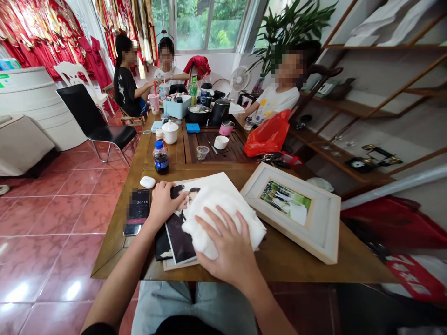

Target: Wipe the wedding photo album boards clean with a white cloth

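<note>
White fluffy cloth [223,218] lies bunched on a still-unframed wedding portrait print [179,242] under the spread right hand [226,246], the left hand [162,204] resting on its far edge, a framed wedding photo [291,209] beside it to the right.

The phone [138,207] lying on the counter [279,253] shows white digits reading 36:15. White characters on the red banner [408,274] and the bottle label [161,163] are too blurred to read.
</note>
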`<action>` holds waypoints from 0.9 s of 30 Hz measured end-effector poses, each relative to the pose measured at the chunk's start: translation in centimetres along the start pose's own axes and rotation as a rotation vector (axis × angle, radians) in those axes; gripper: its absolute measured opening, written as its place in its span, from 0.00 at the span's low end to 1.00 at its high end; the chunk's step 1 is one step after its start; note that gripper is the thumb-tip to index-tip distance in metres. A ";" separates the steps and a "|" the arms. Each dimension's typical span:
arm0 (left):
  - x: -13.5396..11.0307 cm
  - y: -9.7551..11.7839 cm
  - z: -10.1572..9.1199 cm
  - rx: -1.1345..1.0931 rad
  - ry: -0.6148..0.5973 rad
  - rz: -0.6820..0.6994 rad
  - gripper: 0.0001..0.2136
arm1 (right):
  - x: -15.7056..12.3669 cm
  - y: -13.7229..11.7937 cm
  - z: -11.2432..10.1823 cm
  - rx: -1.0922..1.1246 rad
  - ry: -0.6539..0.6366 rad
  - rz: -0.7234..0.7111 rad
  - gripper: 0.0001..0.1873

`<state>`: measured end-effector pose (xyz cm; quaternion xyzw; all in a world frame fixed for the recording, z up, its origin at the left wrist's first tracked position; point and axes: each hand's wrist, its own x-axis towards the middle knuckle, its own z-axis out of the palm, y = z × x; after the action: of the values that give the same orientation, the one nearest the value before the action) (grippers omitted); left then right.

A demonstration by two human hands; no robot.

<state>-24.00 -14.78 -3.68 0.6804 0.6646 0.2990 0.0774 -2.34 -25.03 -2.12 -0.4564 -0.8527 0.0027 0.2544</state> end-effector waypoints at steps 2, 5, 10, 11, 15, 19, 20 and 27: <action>-0.1 0.1 -0.1 -0.002 -0.006 0.002 0.16 | 0.3 -1.4 0.4 0.034 -0.042 -0.038 0.34; -0.1 0.2 -0.3 0.008 -0.008 0.001 0.15 | 0.5 -2.2 0.7 0.065 -0.081 -0.065 0.36; -0.1 0.1 -0.1 -0.003 0.010 0.008 0.15 | 0.5 0.4 -0.2 0.034 -0.085 -0.024 0.32; -0.1 0.0 -0.1 -0.005 0.009 0.008 0.15 | 0.4 1.2 -0.4 0.006 -0.073 0.002 0.31; 0.0 -0.1 0.1 -0.002 0.007 0.003 0.16 | 0.3 4.3 -1.1 -0.122 -0.008 0.126 0.27; 0.0 -0.1 0.2 0.003 0.010 0.004 0.17 | 0.5 4.5 -1.3 -0.167 -0.001 0.172 0.26; 0.0 -0.1 0.1 0.000 0.012 0.007 0.17 | 0.7 4.0 -1.2 -0.156 -0.017 0.160 0.27; 0.1 -0.3 0.1 -0.012 0.022 0.026 0.14 | 2.3 -1.0 -0.4 0.060 -0.202 -0.030 0.35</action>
<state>-24.25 -14.67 -3.92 0.6850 0.6547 0.3117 0.0703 -3.96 -23.88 -0.51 -0.4330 -0.8802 0.0703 0.1809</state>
